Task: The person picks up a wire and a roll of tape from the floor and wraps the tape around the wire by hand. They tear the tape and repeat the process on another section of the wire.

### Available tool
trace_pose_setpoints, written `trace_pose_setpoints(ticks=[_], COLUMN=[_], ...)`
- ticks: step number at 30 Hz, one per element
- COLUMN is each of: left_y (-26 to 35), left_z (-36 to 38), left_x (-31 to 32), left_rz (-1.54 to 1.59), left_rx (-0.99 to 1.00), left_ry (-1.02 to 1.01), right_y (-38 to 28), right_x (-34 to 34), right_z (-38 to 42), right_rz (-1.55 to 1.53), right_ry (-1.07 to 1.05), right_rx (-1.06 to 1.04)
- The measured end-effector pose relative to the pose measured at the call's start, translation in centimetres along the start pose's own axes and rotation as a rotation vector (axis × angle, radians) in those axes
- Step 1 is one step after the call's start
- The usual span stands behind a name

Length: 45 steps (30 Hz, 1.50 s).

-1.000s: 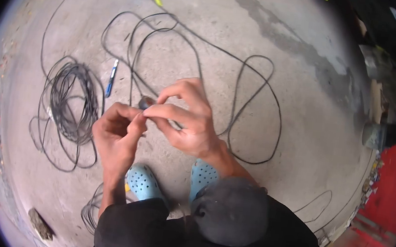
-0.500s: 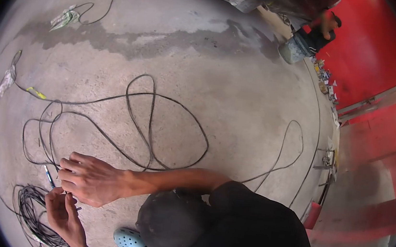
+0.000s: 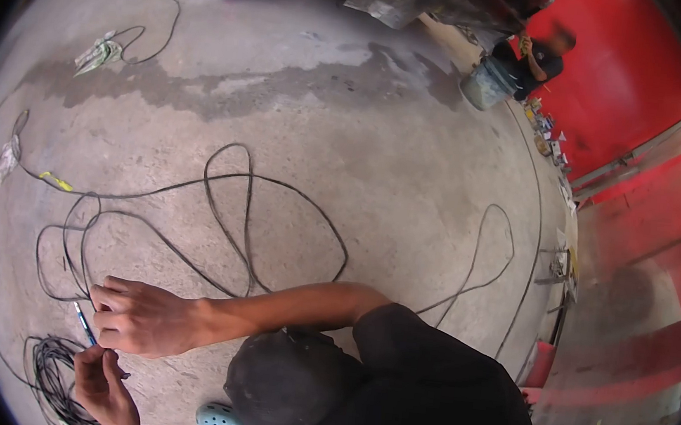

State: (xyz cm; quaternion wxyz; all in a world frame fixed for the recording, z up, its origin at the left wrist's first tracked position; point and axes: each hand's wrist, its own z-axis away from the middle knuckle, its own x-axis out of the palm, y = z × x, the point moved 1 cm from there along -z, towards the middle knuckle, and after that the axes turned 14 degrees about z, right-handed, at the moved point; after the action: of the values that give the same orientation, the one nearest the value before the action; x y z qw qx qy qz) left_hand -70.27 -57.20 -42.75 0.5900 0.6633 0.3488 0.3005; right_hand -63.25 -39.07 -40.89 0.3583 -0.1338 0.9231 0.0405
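My right hand (image 3: 146, 321) is at the lower left, its back up and its fingers curled; the black cable (image 3: 144, 223) runs close to its fingertips, and what it grips is hidden. Just below it is my left hand (image 3: 104, 391), palm partly showing, thumb and fingers pinched together. A small dark piece (image 3: 124, 374) sticks out by its fingertips, too small to name. A slim blue-and-white tool (image 3: 84, 322) lies slantwise beside both hands. At the lower left, next to my left hand, lies a coil of black cable (image 3: 54, 373).
Loose cable loops spread over the concrete floor (image 3: 379, 158). A yellow tag (image 3: 56, 181) and rags (image 3: 5, 165) lie left. Another person (image 3: 543, 64) is beside a bucket (image 3: 488, 85) at the upper right, near a red wall (image 3: 628, 85). A blue clog (image 3: 220, 424) shows below.
The view has shifted, so the floor cable appears slightly lower and further left. Both hands stay close together in much the same pose. The other person's arm has moved down toward the bucket.
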Motion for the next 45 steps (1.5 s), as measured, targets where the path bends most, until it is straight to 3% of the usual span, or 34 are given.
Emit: trace_pose_setpoints(ticks=[12,18,24,27,28,34,42,45], left_y=[0.2,-0.1,0.2,0.5,-0.3,1.0,0.7,0.3], left_z=[0.6,0.3,0.4,0.3,0.4,0.0,-0.3,-0.2], left_x=[0.2,0.4,0.2,0.4,0.9,0.1,0.0,-0.1], left_rz=[0.027,0.110,-0.129,-0.021,0.045,0.231,0.442,0.539], left_rx=[-0.091,-0.043,0.001,-0.063,-0.003,-0.316,-0.512,-0.584], left_ry=[-0.052,-0.127,-0.191,-0.156,-0.108,-0.038,-0.005,-0.008], right_y=[-0.9,-0.2,-0.2,-0.2,-0.1,0.4,1.3,1.4], right_x=[0.1,-0.8,-0.3,-0.4,-0.4,-0.1,-0.1,0.2], right_z=[-0.1,-0.4,-0.3,-0.4,-0.4,-0.8,-1.9,-1.3], right_rz=[0.142,0.085,0.188,0.185,0.190,0.111,0.098,0.051], right_ry=[-0.224,-0.258,-0.244,-0.173,-0.168,-0.089,-0.047,-0.137], right_rx=[-0.141,-0.179,-0.227,-0.250,-0.270,-0.432,-0.636,-0.626])
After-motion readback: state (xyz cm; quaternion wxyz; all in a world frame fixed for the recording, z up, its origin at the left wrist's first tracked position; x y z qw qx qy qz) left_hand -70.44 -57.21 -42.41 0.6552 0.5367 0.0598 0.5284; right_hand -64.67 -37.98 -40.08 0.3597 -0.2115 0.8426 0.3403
